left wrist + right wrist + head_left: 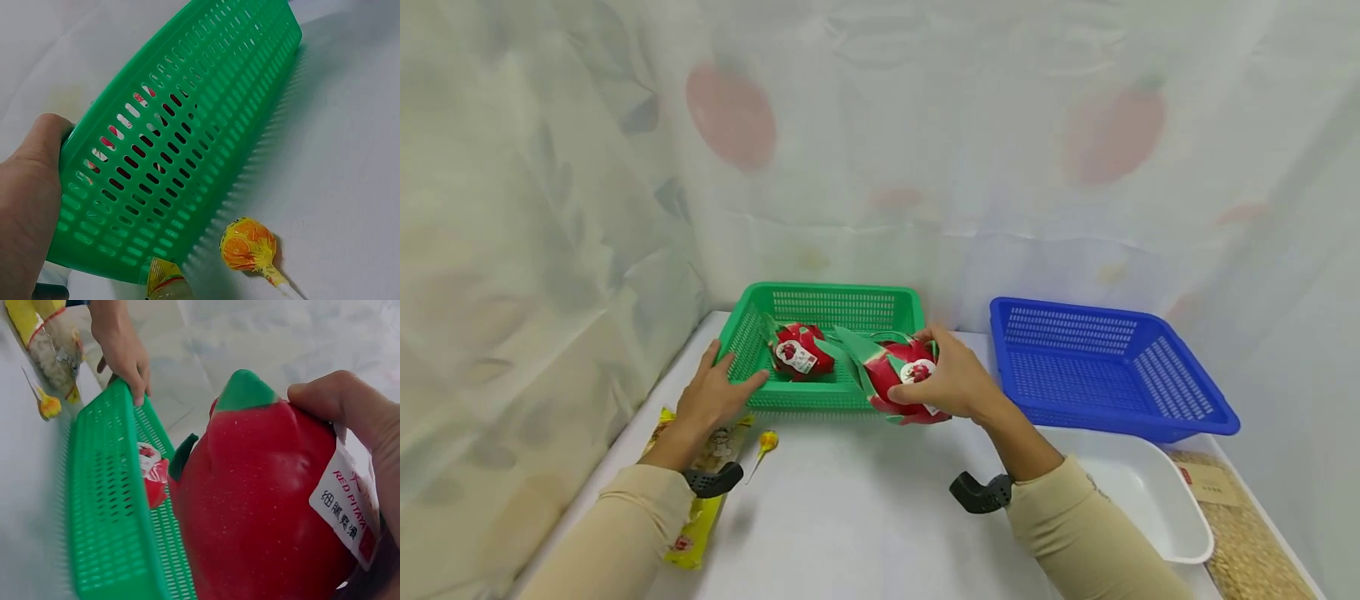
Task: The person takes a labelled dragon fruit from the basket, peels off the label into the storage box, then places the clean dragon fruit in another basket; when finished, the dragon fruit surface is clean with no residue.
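My right hand (958,375) holds a red dragon fruit (883,379) with green leaf tips and a white label, over the front right of the green basket (835,398). Up close in the right wrist view, this dragon fruit (256,481) carries a sticker reading "RED PITAYA". A second labelled dragon fruit (822,358) lies inside the basket, toward its left. At the basket's left front corner, my left hand (707,400) grips the rim. The left wrist view has the thumb over that green rim, with red showing through the slots of the basket (206,131).
A yellow lollipop (767,442) and a yellow snack bag (703,517) lie near my left forearm. To the right stand a blue basket (1075,367) and a white tub (1195,525). A bag of grain-like pieces (1255,550) sits at the right edge. Curtains hang behind.
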Demonstrator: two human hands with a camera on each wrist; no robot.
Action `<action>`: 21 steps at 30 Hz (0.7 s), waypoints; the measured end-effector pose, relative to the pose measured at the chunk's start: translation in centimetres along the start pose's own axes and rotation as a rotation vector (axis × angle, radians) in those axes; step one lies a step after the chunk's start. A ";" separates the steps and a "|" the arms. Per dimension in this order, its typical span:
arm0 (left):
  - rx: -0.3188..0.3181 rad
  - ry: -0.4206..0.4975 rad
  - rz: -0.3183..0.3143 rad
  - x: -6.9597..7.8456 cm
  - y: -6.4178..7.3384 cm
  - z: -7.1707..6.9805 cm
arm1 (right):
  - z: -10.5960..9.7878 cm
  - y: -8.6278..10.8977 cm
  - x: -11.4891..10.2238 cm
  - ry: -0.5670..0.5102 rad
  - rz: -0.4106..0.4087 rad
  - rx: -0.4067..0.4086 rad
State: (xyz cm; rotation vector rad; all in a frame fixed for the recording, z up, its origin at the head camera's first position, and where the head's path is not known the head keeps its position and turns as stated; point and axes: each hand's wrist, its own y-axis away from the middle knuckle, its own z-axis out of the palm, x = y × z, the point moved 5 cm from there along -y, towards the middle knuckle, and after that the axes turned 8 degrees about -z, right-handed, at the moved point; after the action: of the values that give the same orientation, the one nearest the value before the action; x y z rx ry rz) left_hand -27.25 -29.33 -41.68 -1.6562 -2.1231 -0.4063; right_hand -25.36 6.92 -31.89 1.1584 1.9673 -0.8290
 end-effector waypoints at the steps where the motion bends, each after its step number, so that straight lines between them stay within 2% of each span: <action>1: 0.003 0.002 0.001 0.0 0.0 0.0 | 0.1 0.3 0.2 -0.014 0.002 0.007; 8: 0.010 -0.002 -0.004 0.0 -0.3 0.0 | 0.8 2.4 1.8 -0.116 -0.008 0.026; 21: 0.009 0.005 -0.009 -0.2 -0.4 0.0 | 3.9 5.5 5.6 -0.152 -0.074 0.031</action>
State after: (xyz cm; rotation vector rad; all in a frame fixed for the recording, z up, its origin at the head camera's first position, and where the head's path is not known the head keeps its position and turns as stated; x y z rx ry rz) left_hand -27.60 -29.55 -41.78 -1.6400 -2.1264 -0.4028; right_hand -21.43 8.54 -39.56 1.0136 1.8873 -0.9604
